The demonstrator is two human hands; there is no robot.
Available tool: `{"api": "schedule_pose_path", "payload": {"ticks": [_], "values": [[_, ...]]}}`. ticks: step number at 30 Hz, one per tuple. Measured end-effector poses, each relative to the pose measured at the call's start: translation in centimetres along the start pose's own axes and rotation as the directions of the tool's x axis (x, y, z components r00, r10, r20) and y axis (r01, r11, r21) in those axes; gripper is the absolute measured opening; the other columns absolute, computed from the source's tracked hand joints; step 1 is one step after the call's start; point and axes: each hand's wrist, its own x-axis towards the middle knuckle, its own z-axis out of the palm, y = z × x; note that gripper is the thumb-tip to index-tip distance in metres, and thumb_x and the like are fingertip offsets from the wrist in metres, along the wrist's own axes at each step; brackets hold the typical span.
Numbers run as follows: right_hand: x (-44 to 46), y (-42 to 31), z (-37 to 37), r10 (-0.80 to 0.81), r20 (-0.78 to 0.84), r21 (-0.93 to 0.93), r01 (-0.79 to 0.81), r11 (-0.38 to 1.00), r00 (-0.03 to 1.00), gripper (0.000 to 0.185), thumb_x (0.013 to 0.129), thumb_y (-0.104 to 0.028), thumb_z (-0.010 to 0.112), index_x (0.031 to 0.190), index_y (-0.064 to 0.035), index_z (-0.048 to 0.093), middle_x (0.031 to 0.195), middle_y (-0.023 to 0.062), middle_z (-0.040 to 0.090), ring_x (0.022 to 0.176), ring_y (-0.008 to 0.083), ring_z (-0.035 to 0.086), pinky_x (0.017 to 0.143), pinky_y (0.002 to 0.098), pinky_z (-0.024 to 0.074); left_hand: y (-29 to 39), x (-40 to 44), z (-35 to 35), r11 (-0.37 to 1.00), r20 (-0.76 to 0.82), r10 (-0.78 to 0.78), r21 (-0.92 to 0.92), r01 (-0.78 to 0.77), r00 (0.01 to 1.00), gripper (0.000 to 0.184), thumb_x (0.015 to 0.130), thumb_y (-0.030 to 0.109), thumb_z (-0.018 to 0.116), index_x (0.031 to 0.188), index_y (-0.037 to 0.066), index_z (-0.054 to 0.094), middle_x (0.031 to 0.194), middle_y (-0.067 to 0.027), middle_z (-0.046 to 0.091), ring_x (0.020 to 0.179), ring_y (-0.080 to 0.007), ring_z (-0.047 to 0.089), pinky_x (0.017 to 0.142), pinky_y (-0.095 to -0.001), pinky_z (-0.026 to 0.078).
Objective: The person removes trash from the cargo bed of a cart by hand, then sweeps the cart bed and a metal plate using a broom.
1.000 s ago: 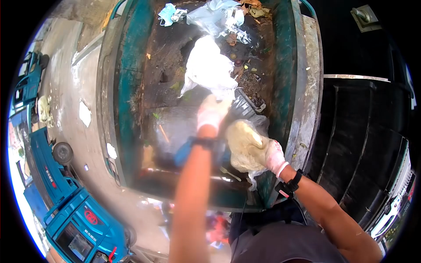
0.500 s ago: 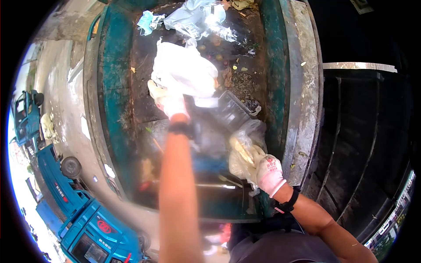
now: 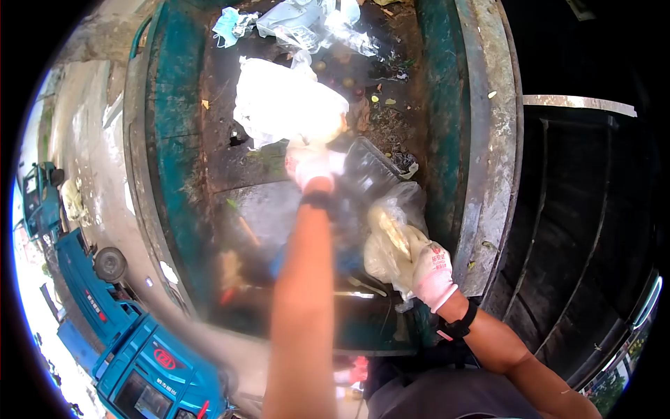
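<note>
My left hand (image 3: 308,163), in a white and pink glove, reaches to the lower edge of a glaring white plastic bag (image 3: 276,101). Blur and glare hide its fingers, so I cannot tell whether they grip it. A clear plastic container (image 3: 372,167) lies just right of that hand. My right hand (image 3: 433,276), gloved too, is closed on a translucent plastic bag (image 3: 385,258) with something pale yellowish inside. Both hands are over a dirty, green-walled metal bin (image 3: 171,140).
Grey plastic film (image 3: 296,24) and a light-blue face mask (image 3: 225,28) lie at the far end. Food scraps (image 3: 387,129) litter the floor. A concrete ledge (image 3: 492,133) runs along the right. Blue trucks (image 3: 157,359) stand at the left.
My left hand has moved right along the lower edge of the white bag. My right hand keeps its hold on the translucent bag, almost in place. The view has shifted slightly.
</note>
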Motion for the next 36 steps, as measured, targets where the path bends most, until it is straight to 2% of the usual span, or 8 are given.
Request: {"api": "schedule_pose_path", "payload": {"ticks": [3, 6, 10, 14, 17, 21, 29, 36], "values": [[0.5, -0.7, -0.5, 0.058, -0.087, 0.362, -0.022, 0.932, 0.995, 0.047, 0.092, -0.022, 0.071, 0.133, -0.0017, 0.063, 0.113, 0.0162, 0.074, 0.1, 0.028, 0.072, 0.089, 0.037, 0.0565, -0.8, 1.3, -1.9, 0.986, -0.025, -0.051, -0.159, 0.046, 0.998, 0.029, 0.09, 0.016, 0.058, 0.105, -0.005, 0.07, 0.094, -0.0222, 0.075, 0.081, -0.0316, 0.071, 0.077, -0.0381, 0.053], [1.4, -1.2, -1.0, 0.181, -0.001, 0.785, -0.111, 0.61, 0.983, 0.045, 0.095, -0.012, 0.07, 0.135, 0.0058, 0.059, 0.121, 0.005, 0.07, 0.107, 0.0103, 0.063, 0.092, 0.0297, 0.0544, -2.3, 1.5, -2.6, 0.538, 0.082, -0.054, -0.837, 0.098, 0.995, 0.014, 0.088, 0.0, 0.058, 0.097, -0.003, 0.069, 0.091, -0.0062, 0.072, 0.077, -0.0159, 0.066, 0.071, -0.0292, 0.053], [2.7, -1.6, -1.3, 0.179, 0.001, 0.895, -0.081, 0.44, 0.984, 0.042, 0.099, -0.009, 0.066, 0.139, 0.0024, 0.058, 0.128, 0.0071, 0.069, 0.11, 0.0135, 0.065, 0.097, 0.0314, 0.0535, -3.1, 0.5, -4.7, 0.451, 0.066, -0.065, -0.888, 0.089, 0.996, 0.009, 0.087, 0.0, 0.059, 0.092, 0.0, 0.066, 0.086, -0.0038, 0.068, 0.076, -0.0107, 0.062, 0.068, -0.0251, 0.05], [5.0, 0.1, -1.0, 0.14, 0.175, 0.962, -0.2, 0.185, 0.974, 0.043, 0.097, -0.008, 0.067, 0.138, 0.0031, 0.058, 0.125, 0.0114, 0.07, 0.107, 0.0201, 0.069, 0.096, 0.0351, 0.0572, -1.5, -2.2, -8.7, 0.637, 0.13, -0.003, -0.764, 0.102, 0.992, 0.015, 0.088, 0.0, 0.059, 0.098, -0.006, 0.067, 0.084, 0.0011, 0.063, 0.074, -0.0089, 0.055, 0.067, -0.0234, 0.046], [6.9, -0.2, -0.5, 0.034, 0.303, 0.935, -0.29, -0.204, 0.953, 0.045, 0.099, -0.01, 0.064, 0.141, 0.0025, 0.054, 0.13, 0.0152, 0.068, 0.112, 0.0259, 0.069, 0.101, 0.0402, 0.0568, -3.9, -2.5, -9.7, 0.831, 0.225, 0.067, -0.552, 0.071, 0.972, 0.02, 0.088, 0.002, 0.06, 0.103, -0.008, 0.068, 0.087, -0.0006, 0.067, 0.077, -0.0097, 0.058, 0.07, -0.0248, 0.048], [8.6, -2.0, -0.4, 0.04, 0.261, 0.92, -0.236, -0.312, 0.965, 0.043, 0.101, -0.009, 0.059, 0.142, 0.0022, 0.053, 0.132, 0.0179, 0.067, 0.116, 0.031, 0.068, 0.104, 0.0456, 0.0554, -9.0, -3.5, -9.1, 0.939, 0.169, 0.091, -0.343, -0.028, 0.981, 0.035, 0.092, 0.009, 0.07, 0.123, -0.008, 0.068, 0.105, -0.0063, 0.074, 0.086, -0.013, 0.065, 0.078, -0.0269, 0.052], [20.8, -11.2, -5.3, 0.087, -0.054, 0.931, 0.018, 0.363, 0.995, 0.041, 0.093, -0.005, 0.072, 0.132, 0.0013, 0.062, 0.119, 0.0114, 0.073, 0.105, 0.0228, 0.071, 0.094, 0.0372, 0.0573, -14.1, -6.8, -9.4, 0.874, 0.347, -0.123, -0.405, 0.267, 0.93, 0.035, 0.099, 0.017, 0.069, 0.125, -0.006, 0.064, 0.101, -0.0082, 0.072, 0.079, -0.0112, 0.064, 0.068, -0.0268, 0.051], [32.1, -8.0, -3.3, -0.333, -0.347, 0.827, 0.454, 0.332, 0.877, 0.035, 0.093, -0.009, 0.074, 0.126, 0.0015, 0.067, 0.113, 0.0056, 0.074, 0.098, 0.0163, 0.069, 0.09, 0.032, 0.0546, -10.0, -4.8, -12.2, 0.886, 0.218, -0.157, -0.399, 0.235, 0.963, 0.039, 0.1, 0.029, 0.068, 0.072, 0.002, 0.064, 0.066, 0.001, 0.06, 0.059, -0.0076, 0.056, 0.056, -0.0265, 0.045]]}}
